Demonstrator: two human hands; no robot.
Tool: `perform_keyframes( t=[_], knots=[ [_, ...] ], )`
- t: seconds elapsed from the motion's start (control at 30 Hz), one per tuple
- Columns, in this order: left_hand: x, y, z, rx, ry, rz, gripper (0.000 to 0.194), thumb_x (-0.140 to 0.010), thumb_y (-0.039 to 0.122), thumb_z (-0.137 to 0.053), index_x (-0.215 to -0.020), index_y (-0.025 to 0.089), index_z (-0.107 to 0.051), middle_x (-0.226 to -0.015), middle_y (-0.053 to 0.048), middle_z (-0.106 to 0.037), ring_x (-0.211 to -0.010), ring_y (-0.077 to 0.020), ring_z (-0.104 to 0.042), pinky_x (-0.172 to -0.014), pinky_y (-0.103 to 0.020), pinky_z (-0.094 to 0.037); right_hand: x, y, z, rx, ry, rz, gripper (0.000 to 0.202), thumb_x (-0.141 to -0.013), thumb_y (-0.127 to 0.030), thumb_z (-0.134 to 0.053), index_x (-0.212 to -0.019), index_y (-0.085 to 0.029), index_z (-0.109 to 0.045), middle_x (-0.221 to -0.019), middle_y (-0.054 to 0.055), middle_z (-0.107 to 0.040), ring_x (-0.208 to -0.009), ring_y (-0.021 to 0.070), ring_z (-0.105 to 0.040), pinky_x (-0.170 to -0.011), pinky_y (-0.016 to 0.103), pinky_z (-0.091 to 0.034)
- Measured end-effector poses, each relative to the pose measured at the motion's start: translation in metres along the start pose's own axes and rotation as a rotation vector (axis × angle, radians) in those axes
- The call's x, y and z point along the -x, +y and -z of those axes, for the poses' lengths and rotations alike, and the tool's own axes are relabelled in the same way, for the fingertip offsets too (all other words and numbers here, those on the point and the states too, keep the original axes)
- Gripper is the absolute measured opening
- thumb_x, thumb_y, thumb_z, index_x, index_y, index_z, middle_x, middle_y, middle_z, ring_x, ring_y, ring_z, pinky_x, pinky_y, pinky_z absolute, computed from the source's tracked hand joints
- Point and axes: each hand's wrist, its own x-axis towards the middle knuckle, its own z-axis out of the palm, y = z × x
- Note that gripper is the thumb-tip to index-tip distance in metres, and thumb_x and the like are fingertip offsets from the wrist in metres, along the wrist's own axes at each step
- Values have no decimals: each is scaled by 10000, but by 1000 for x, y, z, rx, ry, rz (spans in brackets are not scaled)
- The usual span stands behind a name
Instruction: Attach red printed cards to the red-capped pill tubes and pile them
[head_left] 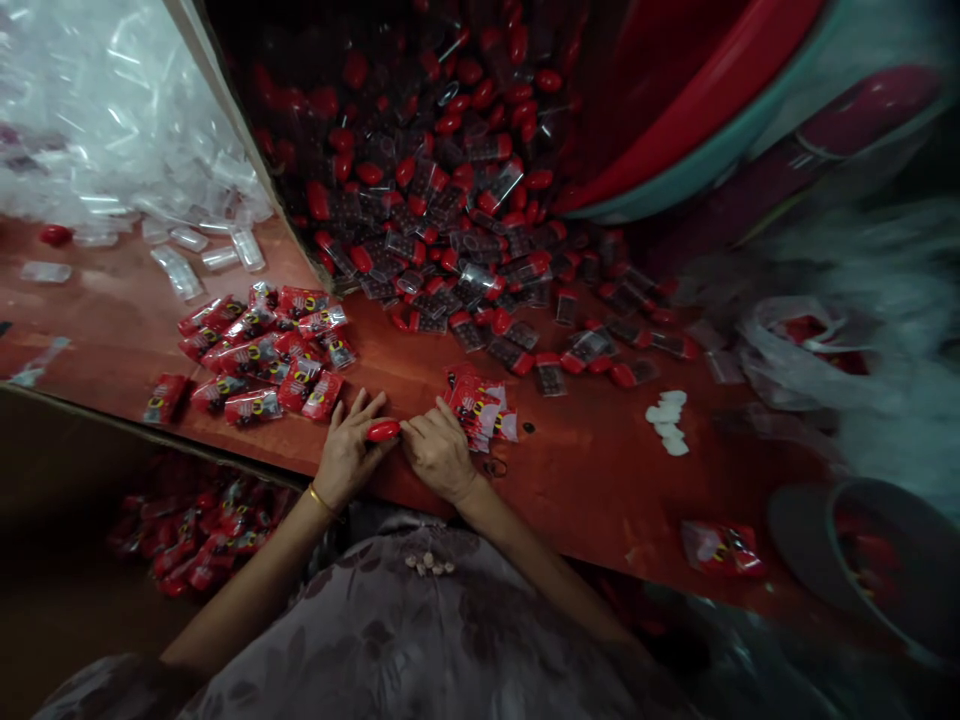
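Observation:
Near the table's front edge, my left hand [346,452] pinches a glossy red oval cap [383,430] between thumb and fingers. Whether a clear container is attached under it is hidden. My right hand [441,452] is closed right beside the cap, its fingertips at the cap's right end; anything inside those fingers is out of sight. Just behind the right hand lies a stack of flat red printed wrappers [484,410]. Left of my left hand is a heap of filled, wrapped red packets [259,352].
Small clear containers with dark contents and red caps [480,240] spill from a box [232,110]. Empty clear tubes [120,140] pile up at the left. White discs [667,422], a single packet [724,548] and a grey tub [810,540] are to the right. More packets [210,540] lie below the edge.

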Motion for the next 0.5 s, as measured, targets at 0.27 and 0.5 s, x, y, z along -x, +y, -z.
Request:
perform_keyframes(
  t=[0.27, 0.5],
  knots=[
    [1, -1, 5, 104, 46, 23, 290, -719, 414, -635, -936, 231, -695, -1228, -86, -620, -1250, -320, -459, -1062, -550, -240, -3, 0, 22, -7, -18, -11, 174, -897, -200, -475, -953, -197, -639, -813, 28, -654, -784, 178, -541, -999, 399, -359],
    [-28, -22, 99, 243, 348, 527, 457, -590, 566, -682, -743, 135, -674, -656, -25, -703, -676, -212, -635, -675, -362, -514, 10, 101, 71, 213, 46, -497, 374, -895, -307, -457, -1191, -110, -573, -1229, 170, -567, -1119, 299, -492, -952, 463, -409]
  ],
)
